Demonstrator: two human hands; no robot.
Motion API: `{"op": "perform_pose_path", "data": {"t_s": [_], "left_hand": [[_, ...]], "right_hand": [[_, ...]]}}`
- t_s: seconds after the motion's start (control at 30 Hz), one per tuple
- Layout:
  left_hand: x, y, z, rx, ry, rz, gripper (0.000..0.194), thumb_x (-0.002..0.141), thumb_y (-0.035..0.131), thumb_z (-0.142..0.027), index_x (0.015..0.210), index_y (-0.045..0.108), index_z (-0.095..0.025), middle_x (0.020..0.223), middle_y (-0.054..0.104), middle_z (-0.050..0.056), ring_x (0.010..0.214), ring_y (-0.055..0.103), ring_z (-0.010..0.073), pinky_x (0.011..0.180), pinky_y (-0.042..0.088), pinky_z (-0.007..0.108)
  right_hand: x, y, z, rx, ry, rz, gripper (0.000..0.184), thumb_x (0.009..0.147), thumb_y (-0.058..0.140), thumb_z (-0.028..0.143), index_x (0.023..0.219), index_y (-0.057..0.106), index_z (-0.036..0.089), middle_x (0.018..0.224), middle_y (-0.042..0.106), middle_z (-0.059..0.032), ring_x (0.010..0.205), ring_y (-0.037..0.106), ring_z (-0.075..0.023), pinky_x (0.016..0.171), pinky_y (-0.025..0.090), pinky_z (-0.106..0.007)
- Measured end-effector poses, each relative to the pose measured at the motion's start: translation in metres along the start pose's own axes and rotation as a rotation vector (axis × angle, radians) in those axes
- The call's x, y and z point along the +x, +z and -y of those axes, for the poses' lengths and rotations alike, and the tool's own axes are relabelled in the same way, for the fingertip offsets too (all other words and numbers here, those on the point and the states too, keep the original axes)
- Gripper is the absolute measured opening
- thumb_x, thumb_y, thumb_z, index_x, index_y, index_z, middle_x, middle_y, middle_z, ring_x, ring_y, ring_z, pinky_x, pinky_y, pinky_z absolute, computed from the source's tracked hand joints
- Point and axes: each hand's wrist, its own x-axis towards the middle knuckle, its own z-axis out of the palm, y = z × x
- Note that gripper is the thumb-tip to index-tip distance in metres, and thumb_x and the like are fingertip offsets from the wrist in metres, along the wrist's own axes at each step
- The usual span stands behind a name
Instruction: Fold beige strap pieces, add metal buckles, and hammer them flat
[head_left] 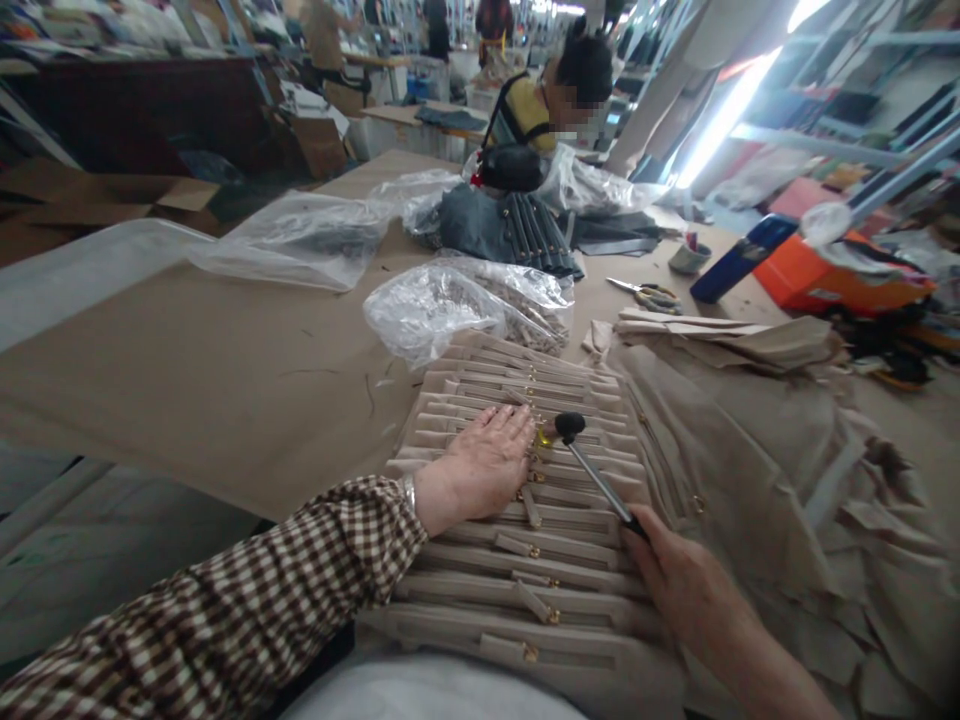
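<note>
Overlapping beige fabric pieces (570,610) with zippers and gold-coloured pulls run in rows from my body toward the middle of the table. My left hand (480,465) lies flat on these rows, fingers stretched out and close to the zipper pulls. In my right hand (679,560) is the handle of a small hammer (600,480) with a black head. That head is over the zippers, just right of my left fingertips. A small yellowish thing shows between the head and my fingers; I cannot make out its kind.
Beige fabric (787,450) is heaped at the right. Beyond the rows lie a plastic bag (442,305), dark zippered pieces (517,230), scissors (652,296), a tape roll (690,257), a blue phone-like slab (742,258) and an orange box (825,272). A person (532,110) bends over the far end.
</note>
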Motion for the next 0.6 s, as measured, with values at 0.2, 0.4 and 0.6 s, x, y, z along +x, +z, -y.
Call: {"op": "perform_pose_path", "data": {"t_s": [0.2, 0.4, 0.6], "left_hand": [[0.001, 0.002, 0.001, 0.011, -0.008, 0.026, 0.057, 0.099, 0.029, -0.030, 0.150, 0.030, -0.004, 0.159, 0.019, 0.017, 0.147, 0.020, 0.0309, 0.121, 0.018, 0.047], [0.002, 0.002, 0.002, 0.020, -0.017, 0.061, 0.057, 0.097, 0.029, -0.024, 0.151, 0.025, -0.004, 0.160, 0.016, 0.015, 0.148, 0.018, 0.0280, 0.121, 0.017, 0.045], [0.001, -0.005, 0.000, 0.010, -0.025, 0.064, 0.058, 0.099, 0.027, -0.029, 0.151, 0.025, -0.004, 0.160, 0.017, 0.016, 0.148, 0.018, 0.0286, 0.122, 0.017, 0.045]], "right_hand": [[-0.015, -0.005, 0.007, 0.052, -0.047, -0.199, 0.025, 0.098, 0.037, 0.036, 0.112, 0.051, 0.022, 0.073, 0.071, -0.0057, 0.057, 0.067, -0.0195, 0.053, 0.048, -0.026], [-0.008, 0.001, 0.011, -0.037, -0.016, 0.051, 0.024, 0.098, 0.033, 0.034, 0.099, 0.055, 0.024, 0.073, 0.071, -0.0045, 0.060, 0.069, -0.0220, 0.050, 0.044, -0.028], [-0.025, -0.003, 0.008, 0.027, -0.036, -0.217, 0.025, 0.097, 0.037, 0.039, 0.108, 0.053, 0.022, 0.071, 0.070, -0.0047, 0.058, 0.068, -0.0198, 0.052, 0.047, -0.026]]}}
